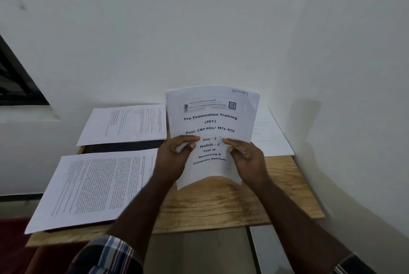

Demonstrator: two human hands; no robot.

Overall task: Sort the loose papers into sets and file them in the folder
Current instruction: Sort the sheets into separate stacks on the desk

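Thumbs and curled fingers of the left hand [174,158] and right hand [247,158] are pinching the white printed cover-sheet set [212,119] above the wooden table [221,205] centre, while three paper piles are lying at its edges and filing appears pending.

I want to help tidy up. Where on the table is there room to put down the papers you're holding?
Bare wood shows on the table near its front edge, under and right of the held papers. The left side is crowded: a text page in front, another sheet behind. The far right corner holds a sheet too.
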